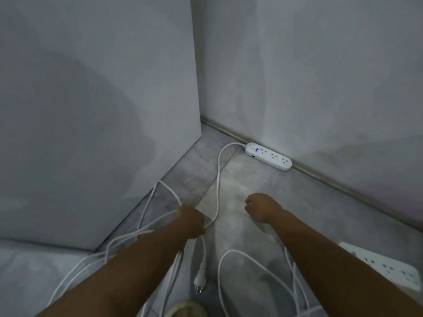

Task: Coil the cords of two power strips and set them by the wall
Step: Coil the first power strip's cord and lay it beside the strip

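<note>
A white power strip [268, 156] with a blue-lit display lies on the floor against the right wall. Its white cord [219, 175] curves back from it to my left hand [191, 221], which grips the cord together with several loose loops [146, 216] that trail left. The three-pin plug [199, 278] hangs just below that hand. My right hand [261, 208] hovers over the floor to the right, fingers loosely curled, holding nothing. A second white power strip [384, 265] lies at the right edge, partly hidden by my right forearm; its cord [242, 257] lies looped beneath that arm.
A tall white cabinet side [96, 110] stands to the left, forming a corner with the right wall [320, 76] and its baseboard [332, 179]. Grey tile floor [263, 179] lies bare between my hands and the strip. A light shoe tip [186, 308] shows at the bottom edge.
</note>
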